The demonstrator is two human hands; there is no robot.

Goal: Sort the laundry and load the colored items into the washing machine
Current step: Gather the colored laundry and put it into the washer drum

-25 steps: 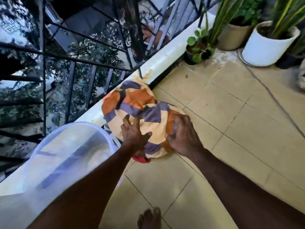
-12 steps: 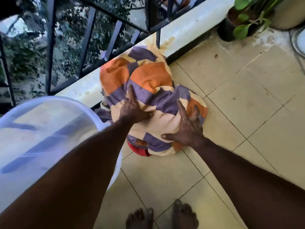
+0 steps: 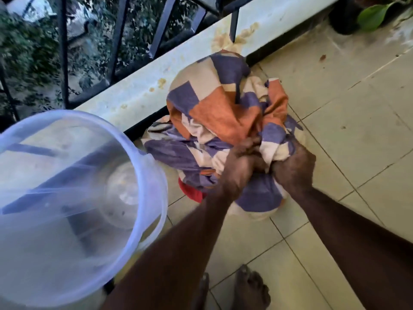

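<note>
Gathering the patchwork bundle (image 3: 223,113) on the tiled floor (image 3: 335,130), against the ledge.
Left hand (image 3: 238,170) and right hand (image 3: 295,167) both clutch its cloth; bunch deeper folds before lifting, so nothing spills.

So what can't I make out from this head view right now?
- Bundle contents: patchwork cloth covers them.
- Red item: mostly under the bundle.
- Fingertips of left hand and right hand: buried in cloth.
- Bucket: cut off by the left edge.
- Washing machine: not in view.

Orange, purple, cream checked cloth (image 3: 223,113); seemingly bluish translucent bucket (image 3: 73,198)
</note>
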